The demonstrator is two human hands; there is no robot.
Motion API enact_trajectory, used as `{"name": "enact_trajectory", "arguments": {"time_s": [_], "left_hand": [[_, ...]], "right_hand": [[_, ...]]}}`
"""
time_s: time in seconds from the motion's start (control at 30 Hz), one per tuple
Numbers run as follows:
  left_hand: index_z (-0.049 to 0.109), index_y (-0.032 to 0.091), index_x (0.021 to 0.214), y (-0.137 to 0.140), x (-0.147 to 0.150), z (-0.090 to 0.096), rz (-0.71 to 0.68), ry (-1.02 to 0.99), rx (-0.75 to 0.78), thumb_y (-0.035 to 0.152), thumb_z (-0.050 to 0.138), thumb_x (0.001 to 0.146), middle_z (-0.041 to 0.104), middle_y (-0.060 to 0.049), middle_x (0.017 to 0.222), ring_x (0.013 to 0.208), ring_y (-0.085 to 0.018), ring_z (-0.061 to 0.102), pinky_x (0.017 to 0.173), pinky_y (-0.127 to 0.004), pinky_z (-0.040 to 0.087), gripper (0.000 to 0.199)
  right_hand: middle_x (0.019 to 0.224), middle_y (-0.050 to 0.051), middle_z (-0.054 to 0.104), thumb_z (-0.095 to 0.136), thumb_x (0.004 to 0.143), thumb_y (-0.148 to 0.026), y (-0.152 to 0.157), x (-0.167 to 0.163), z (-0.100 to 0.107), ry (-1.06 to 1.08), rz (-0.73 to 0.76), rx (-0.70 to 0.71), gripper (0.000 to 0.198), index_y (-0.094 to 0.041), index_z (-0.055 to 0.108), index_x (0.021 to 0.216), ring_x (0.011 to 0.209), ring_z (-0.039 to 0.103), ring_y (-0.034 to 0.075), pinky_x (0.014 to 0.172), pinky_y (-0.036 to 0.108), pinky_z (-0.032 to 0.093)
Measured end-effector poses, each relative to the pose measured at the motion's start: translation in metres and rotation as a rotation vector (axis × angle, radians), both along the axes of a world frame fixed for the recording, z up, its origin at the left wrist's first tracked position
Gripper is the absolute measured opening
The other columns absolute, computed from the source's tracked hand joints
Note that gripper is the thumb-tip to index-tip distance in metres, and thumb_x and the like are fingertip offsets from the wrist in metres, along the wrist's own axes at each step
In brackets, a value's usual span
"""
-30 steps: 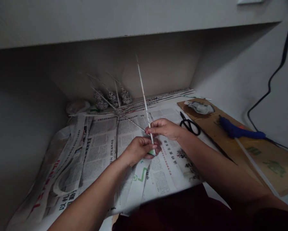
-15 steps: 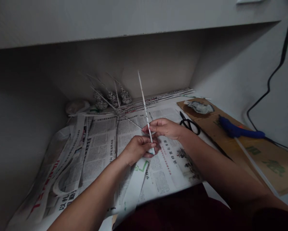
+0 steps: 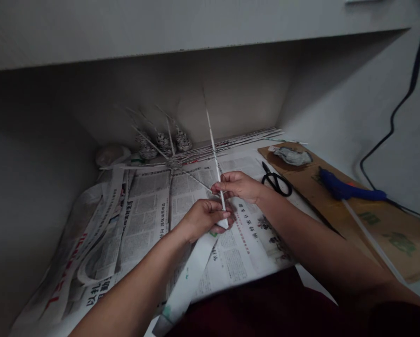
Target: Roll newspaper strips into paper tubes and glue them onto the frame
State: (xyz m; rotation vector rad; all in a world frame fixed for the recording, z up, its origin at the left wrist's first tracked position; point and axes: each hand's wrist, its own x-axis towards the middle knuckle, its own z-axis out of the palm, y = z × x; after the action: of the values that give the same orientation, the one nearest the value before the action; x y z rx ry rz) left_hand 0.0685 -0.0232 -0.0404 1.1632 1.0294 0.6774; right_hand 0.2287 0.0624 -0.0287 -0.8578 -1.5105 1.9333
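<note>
A thin rolled paper stick (image 3: 211, 138) stands nearly upright between my two hands, its upper tip blurred. My left hand (image 3: 204, 217) is closed around its lower end, thumb on top. From under those fingers a loose strip of paper (image 3: 192, 276) with green print runs down toward my lap. Slightly higher, my right hand (image 3: 241, 186) pinches the same stick with its fingertips. Just behind the hands, a spoked piece made of paper sticks (image 3: 174, 164) lies on the newspaper (image 3: 146, 210), one spoke reaching toward my right fingers.
Black-handled scissors (image 3: 277, 181) lie at the right. Beyond them a blue glue gun (image 3: 350, 189) and a crumpled lump (image 3: 292, 157) rest on cardboard (image 3: 381, 234). Several woven paper cones (image 3: 183, 140) and a bundle of paper sticks (image 3: 252, 138) line the back, under an overhanging panel (image 3: 195, 28).
The stick has shifted slightly right. More of the strip has been drawn up into my left hand, its green print now mostly under the fingers. My right hand moved slightly.
</note>
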Motion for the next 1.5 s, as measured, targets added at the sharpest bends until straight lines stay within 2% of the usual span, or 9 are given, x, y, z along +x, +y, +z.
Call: {"name": "enact_trajectory", "arguments": {"time_s": [0.2,0.37,0.53,0.67,0.83,1.0,1.13,1.3,1.5], "left_hand": [[0.068,0.012,0.086,0.0017,-0.0011,-0.0003,0.009,-0.011,0.017,0.038,0.067,0.073,0.068,-0.011,0.089,0.081,-0.019,0.063,0.066,-0.032,0.054,0.029],[0.069,0.014,0.085,0.0009,-0.0009,0.0016,0.001,0.012,0.009,0.037,0.067,0.073,0.068,-0.009,0.085,0.08,-0.017,0.062,0.066,-0.03,0.053,0.027],[0.069,0.013,0.087,0.0006,-0.0014,0.0028,0.019,0.0,0.004,0.037,0.067,0.073,0.068,-0.01,0.088,0.081,-0.018,0.062,0.065,-0.03,0.053,0.028],[0.069,0.013,0.092,0.0008,-0.0021,0.0,-0.016,-0.008,0.005,0.037,0.067,0.073,0.068,-0.01,0.089,0.081,-0.018,0.062,0.066,-0.031,0.053,0.03],[0.068,0.013,0.093,0.0007,-0.002,0.0001,0.002,-0.023,0.001,0.038,0.068,0.073,0.068,-0.01,0.086,0.079,-0.018,0.063,0.065,-0.031,0.053,0.032],[0.069,0.013,0.094,0.0007,-0.0007,0.0014,-0.011,0.005,-0.012,0.041,0.069,0.07,0.068,-0.011,0.088,0.078,-0.018,0.063,0.063,-0.03,0.053,0.037],[0.068,0.013,0.095,0.0014,-0.0013,-0.0002,0.009,-0.02,0.004,0.04,0.069,0.071,0.068,-0.011,0.088,0.078,-0.019,0.063,0.064,-0.031,0.054,0.036],[0.068,0.014,0.096,0.0009,-0.0015,-0.0025,-0.026,-0.009,0.006,0.037,0.067,0.073,0.069,-0.011,0.09,0.076,-0.018,0.064,0.061,-0.03,0.054,0.033],[0.067,0.014,0.097,0.0007,-0.0021,-0.002,-0.03,-0.02,0.01,0.036,0.067,0.074,0.068,-0.011,0.091,0.077,-0.018,0.064,0.062,-0.031,0.054,0.031]], "right_hand": [[0.098,0.01,0.067,0.068,0.076,-0.04,0.0016,0.0034,-0.0018,0.026,0.165,-0.005,0.033,-0.013,0.067,0.096,0.075,0.061,0.012,0.066,0.025,0.05],[0.096,0.007,0.067,0.076,0.068,-0.034,0.0014,0.0015,-0.0041,-0.006,0.027,0.007,0.028,-0.014,0.068,0.087,0.076,0.06,0.012,0.067,0.025,0.05],[0.106,0.01,0.065,0.072,0.072,-0.037,0.0001,0.0011,-0.0028,0.041,0.138,-0.006,0.03,-0.013,0.07,0.091,0.085,0.061,0.014,0.073,0.026,0.05],[0.088,0.007,0.068,0.076,0.068,-0.034,0.0003,0.0004,-0.0033,0.027,0.009,-0.003,0.026,-0.013,0.069,0.081,0.078,0.061,0.012,0.07,0.025,0.05],[0.097,0.009,0.067,0.07,0.074,-0.039,0.0005,0.0014,-0.003,0.033,0.119,-0.015,0.031,-0.013,0.07,0.091,0.083,0.062,0.015,0.073,0.027,0.051],[0.084,0.007,0.067,0.076,0.068,-0.037,0.0005,0.0003,-0.0027,0.04,-0.018,-0.006,0.029,-0.012,0.067,0.081,0.078,0.062,0.014,0.067,0.025,0.05],[0.1,0.01,0.066,0.07,0.074,-0.04,0.001,0.0017,-0.0028,0.055,0.129,-0.01,0.033,-0.013,0.068,0.092,0.085,0.062,0.016,0.072,0.027,0.051],[0.088,0.008,0.067,0.074,0.07,-0.035,0.0019,0.0031,-0.0028,0.04,0.002,-0.012,0.027,-0.013,0.067,0.083,0.08,0.062,0.015,0.068,0.026,0.051],[0.098,0.009,0.067,0.071,0.074,-0.034,0.002,0.0042,-0.0016,0.017,0.118,-0.019,0.026,-0.014,0.069,0.09,0.085,0.062,0.015,0.072,0.027,0.051]]}}
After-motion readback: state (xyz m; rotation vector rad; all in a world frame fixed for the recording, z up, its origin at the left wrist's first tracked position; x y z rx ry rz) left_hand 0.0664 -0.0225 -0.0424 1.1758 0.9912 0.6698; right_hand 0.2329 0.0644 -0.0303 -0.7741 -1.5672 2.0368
